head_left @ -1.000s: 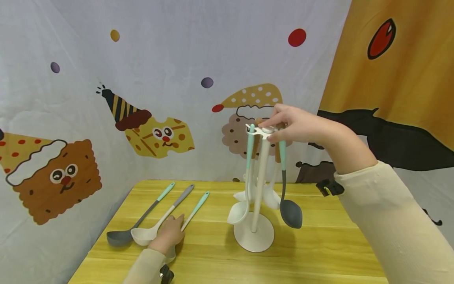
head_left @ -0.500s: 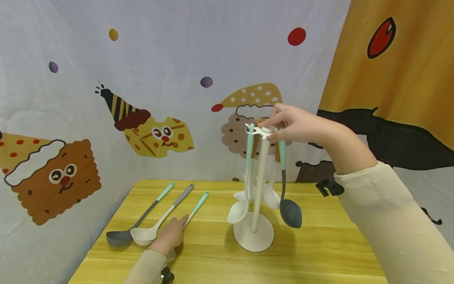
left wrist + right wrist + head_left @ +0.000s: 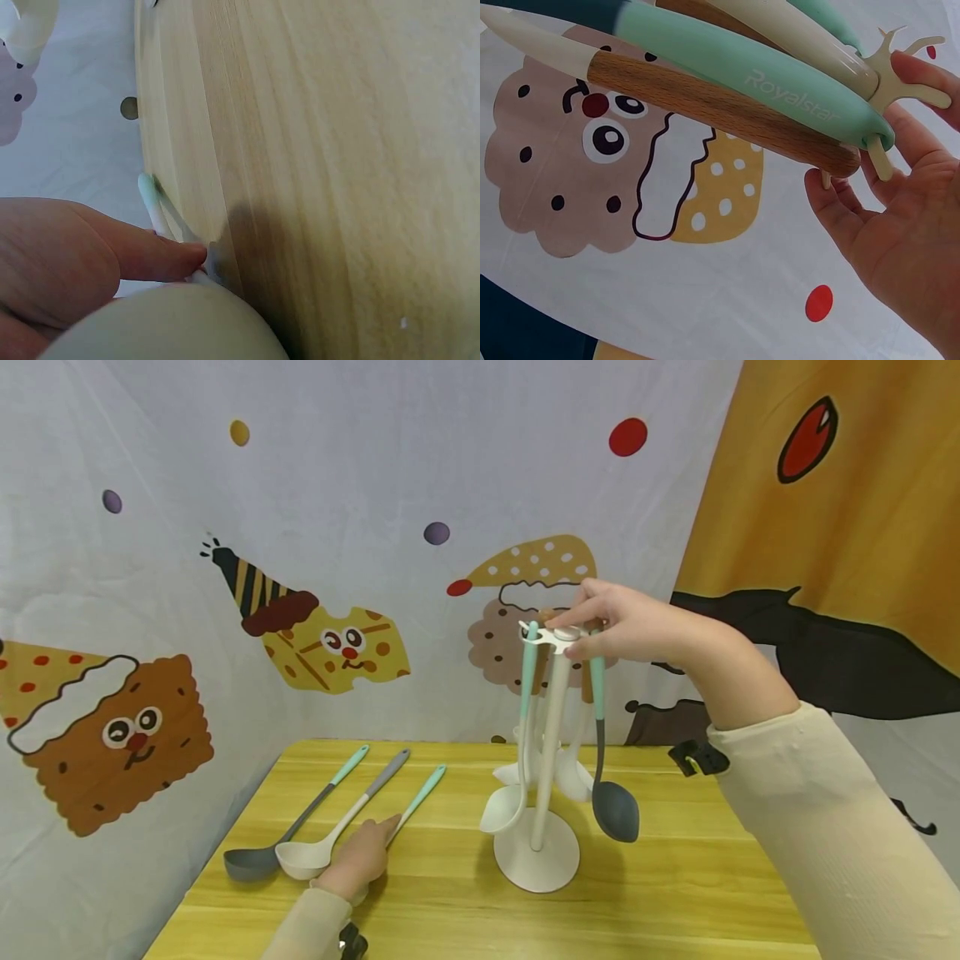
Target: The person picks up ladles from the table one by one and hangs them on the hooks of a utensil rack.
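Under the left hand (image 3: 362,857), the mint-handled ladle (image 3: 424,793); under the right hand (image 3: 618,620), the stand (image 3: 553,735)

In the head view, the mint-handled ladle lies on the wooden surface (image 3: 675,893) at the lower left, directly beneath the left hand. The fingers close on its pale shaft; its mint handle runs out beyond them, away from the person, while hand and sleeve cover nearly all of the bowl. Just beside this hand, to its left, lies the grey-handled ladle (image 3: 303,862), and farther left the dark ladle (image 3: 253,863). The stand rises upright well to the right of all three. The right hand reaches over its top and grips the hooked ring (image 3: 549,640). From it hang the white-bowled ladle (image 3: 501,810) on the left, the dark-bowled ladle (image 3: 617,812) on the right and more utensils behind, partly hidden.

In the left wrist view, a finger lies across the shaft, with the tip of the mint handle near the surface's edge. A pale rounded shape (image 3: 165,326) fills the bottom; whether bowl or sleeve, I cannot tell.

In the right wrist view, the fingers hold the hooked ring from several sides. A wooden handle (image 3: 720,112) and the dark-bowled ladle's mint handle, marked "Royalstar", hang there, the wooden end just beside a fingertip.
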### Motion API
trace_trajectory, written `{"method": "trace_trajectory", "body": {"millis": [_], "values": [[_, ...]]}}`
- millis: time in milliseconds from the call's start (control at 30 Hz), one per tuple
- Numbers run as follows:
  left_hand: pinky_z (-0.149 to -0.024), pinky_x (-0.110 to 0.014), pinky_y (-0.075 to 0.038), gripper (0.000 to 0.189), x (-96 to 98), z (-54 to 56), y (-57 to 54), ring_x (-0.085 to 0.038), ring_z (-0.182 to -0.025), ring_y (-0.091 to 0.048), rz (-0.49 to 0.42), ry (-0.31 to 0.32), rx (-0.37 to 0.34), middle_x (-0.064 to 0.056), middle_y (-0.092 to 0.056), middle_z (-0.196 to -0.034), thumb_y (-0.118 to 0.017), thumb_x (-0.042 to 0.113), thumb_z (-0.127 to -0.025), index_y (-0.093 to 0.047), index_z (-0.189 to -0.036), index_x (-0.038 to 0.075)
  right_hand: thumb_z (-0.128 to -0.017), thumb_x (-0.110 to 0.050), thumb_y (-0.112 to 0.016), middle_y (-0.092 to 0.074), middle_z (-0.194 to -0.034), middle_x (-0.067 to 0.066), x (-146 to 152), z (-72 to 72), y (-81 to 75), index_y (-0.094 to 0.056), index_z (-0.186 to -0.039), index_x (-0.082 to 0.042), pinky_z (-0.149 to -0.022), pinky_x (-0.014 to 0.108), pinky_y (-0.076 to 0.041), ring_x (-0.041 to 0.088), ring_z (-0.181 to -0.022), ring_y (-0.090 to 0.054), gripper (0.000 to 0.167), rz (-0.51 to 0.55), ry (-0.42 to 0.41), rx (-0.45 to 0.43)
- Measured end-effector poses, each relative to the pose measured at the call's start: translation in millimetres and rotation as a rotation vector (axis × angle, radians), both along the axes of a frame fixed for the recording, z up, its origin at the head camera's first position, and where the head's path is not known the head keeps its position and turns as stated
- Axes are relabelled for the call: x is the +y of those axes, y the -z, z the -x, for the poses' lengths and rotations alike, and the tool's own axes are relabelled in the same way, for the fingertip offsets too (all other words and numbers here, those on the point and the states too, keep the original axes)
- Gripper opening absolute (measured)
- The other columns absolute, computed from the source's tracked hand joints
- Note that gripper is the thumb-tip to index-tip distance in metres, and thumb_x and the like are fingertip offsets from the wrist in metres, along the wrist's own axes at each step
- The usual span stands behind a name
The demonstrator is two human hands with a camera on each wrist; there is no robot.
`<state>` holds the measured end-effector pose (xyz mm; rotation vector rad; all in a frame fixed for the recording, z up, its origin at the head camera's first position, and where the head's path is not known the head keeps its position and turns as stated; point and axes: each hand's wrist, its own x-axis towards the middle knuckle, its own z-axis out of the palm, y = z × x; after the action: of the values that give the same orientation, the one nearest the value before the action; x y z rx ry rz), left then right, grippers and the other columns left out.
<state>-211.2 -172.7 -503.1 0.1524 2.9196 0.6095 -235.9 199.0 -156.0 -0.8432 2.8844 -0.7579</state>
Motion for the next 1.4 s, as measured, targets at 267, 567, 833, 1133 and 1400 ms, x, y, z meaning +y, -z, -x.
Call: {"method": "trace_trajectory", "body": {"millis": [267, 567, 833, 1133, 1400], "values": [[-0.087, -0.058, -0.057, 0.056, 0.4, 0.5, -1.6, -0.043, -0.107, -0.066, -0.044, 0.001, 0.046, -0.032, -0.061, -0.129, -0.055, -0.009, -0.098, -0.055, -0.151, 0.008, -0.098, -0.013, -0.07, -0.048, -0.113, 0.013, -0.2, -1.1, 0.6, -0.064, -0.142, -0.001, -0.072, 0.037, -0.053, 0.027, -0.093, -0.046, 0.045, 0.007, 0.002, -0.002], [-0.056, -0.03, -0.04, 0.056, 4.6, 2.1, -5.4, -0.018, -0.068, -0.045, -0.14, 0.014, 0.166, -0.012, -0.057, -0.096, -0.06, -0.001, -0.101, -0.051, -0.155, 0.01, -0.098, -0.012, -0.07, -0.047, -0.112, 0.013, -1.3, -1.4, 2.0, -0.063, -0.143, -0.002, -0.073, 0.041, -0.053, 0.027, -0.093, -0.046, 0.046, 0.021, 0.009, -0.013], [-0.06, -0.028, -0.045, 0.063, 12.8, 3.2, -11.4, -0.013, -0.073, -0.053, -0.204, 0.022, 0.286, -0.011, -0.061, -0.102, -0.065, -0.002, -0.099, -0.048, -0.158, 0.012, -0.098, -0.012, -0.07, -0.046, -0.111, 0.012, -0.7, -1.6, 2.4, -0.063, -0.143, -0.001, -0.072, 0.038, -0.052, 0.027, -0.094, -0.045, 0.047, 0.027, 0.007, -0.01], [-0.064, -0.026, -0.051, 0.067, 20.0, 1.7, -19.7, -0.023, -0.092, -0.067, -0.262, 0.042, 0.407, -0.011, -0.062, -0.109, -0.069, -0.001, -0.098, -0.045, -0.159, 0.009, -0.099, -0.011, -0.068, -0.046, -0.111, 0.012, -1.7, -3.3, 2.3, -0.062, -0.144, -0.001, -0.072, 0.038, -0.051, 0.027, -0.097, -0.044, 0.047, 0.047, 0.01, -0.028], [-0.063, -0.025, -0.048, 0.068, 25.2, 1.8, -25.1, -0.019, -0.091, -0.063, -0.307, 0.048, 0.446, -0.01, -0.062, -0.111, -0.068, 0.0, -0.099, -0.042, -0.161, 0.011, -0.098, -0.013, -0.069, -0.047, -0.113, 0.012, -3.2, -3.9, 2.5, -0.061, -0.145, -0.002, -0.072, 0.037, -0.05, 0.027, -0.096, -0.044, 0.048, 0.036, 0.022, -0.017]]}}
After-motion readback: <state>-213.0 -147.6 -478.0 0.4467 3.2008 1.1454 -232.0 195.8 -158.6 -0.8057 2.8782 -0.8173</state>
